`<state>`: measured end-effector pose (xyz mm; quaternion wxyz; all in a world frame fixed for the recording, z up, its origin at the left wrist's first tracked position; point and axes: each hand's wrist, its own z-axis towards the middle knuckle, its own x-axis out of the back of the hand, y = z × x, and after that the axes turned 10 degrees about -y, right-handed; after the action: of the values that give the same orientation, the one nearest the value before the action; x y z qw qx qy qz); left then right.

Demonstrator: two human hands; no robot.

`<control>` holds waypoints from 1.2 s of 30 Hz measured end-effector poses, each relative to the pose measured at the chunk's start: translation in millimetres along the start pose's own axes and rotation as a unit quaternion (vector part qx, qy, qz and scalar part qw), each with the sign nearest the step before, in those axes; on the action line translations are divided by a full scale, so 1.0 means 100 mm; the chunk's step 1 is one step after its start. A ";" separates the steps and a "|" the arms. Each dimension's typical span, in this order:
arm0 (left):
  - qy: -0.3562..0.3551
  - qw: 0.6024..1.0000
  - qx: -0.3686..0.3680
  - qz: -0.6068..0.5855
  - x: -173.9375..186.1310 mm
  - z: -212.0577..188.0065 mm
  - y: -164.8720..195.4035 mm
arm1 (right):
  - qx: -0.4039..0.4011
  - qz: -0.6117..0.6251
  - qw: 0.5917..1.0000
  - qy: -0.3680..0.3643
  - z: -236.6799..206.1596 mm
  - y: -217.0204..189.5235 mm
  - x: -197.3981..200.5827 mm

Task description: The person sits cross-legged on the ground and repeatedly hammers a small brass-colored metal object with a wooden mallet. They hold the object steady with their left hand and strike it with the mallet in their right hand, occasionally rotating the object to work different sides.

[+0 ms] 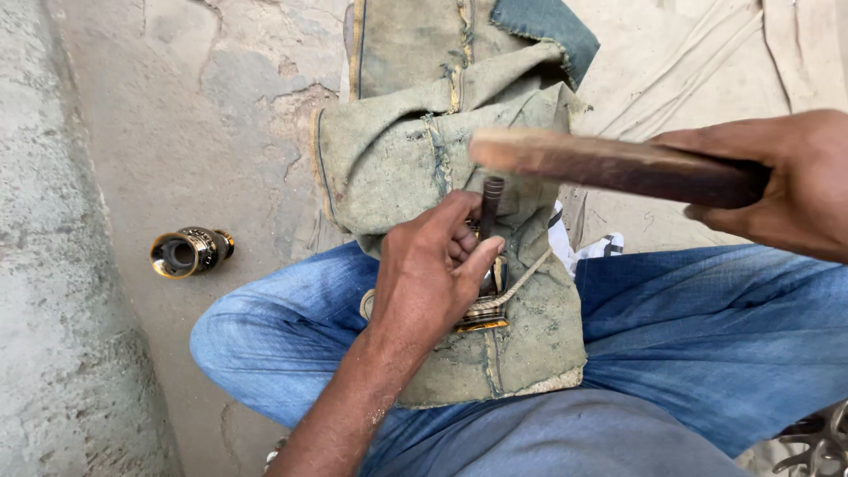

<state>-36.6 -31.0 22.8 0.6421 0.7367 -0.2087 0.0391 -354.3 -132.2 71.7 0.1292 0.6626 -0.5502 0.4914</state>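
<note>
Left hand (pixel 428 274) fingers pinch the punch (pixel 491 199) upright; right hand (pixel 777 181) fingers wrap the wooden mallet (pixel 609 165) — long axis level, pointing left.

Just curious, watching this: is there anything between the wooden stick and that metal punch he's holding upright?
Nothing visible. The stick in the right hand hangs just above the punch, open air between. The left hand grips the punch lower down, below its top.

Cracked concrete floor (pixel 221 106), daylight
</note>
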 end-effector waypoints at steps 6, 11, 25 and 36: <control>-0.091 0.992 -0.070 0.058 0.11 0.10 0.08 | -0.107 0.088 0.990 0.001 -0.43 0.25 -0.47; -0.195 0.970 -0.099 0.104 0.16 0.25 0.15 | -0.201 0.235 0.951 0.022 -0.66 0.13 -0.96; -0.343 0.913 -0.155 0.158 0.20 0.41 0.22 | -0.178 0.159 0.955 0.176 -0.78 -0.33 -1.55; -0.174 0.964 -0.199 0.041 0.39 0.10 0.00 | -0.063 0.324 0.911 0.245 -0.66 -0.53 -1.42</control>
<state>-3.5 -50.2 33.8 0.7275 0.5804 -0.3502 -0.1058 -330.0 19.4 10.4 0.1354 0.2966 -0.7157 0.6176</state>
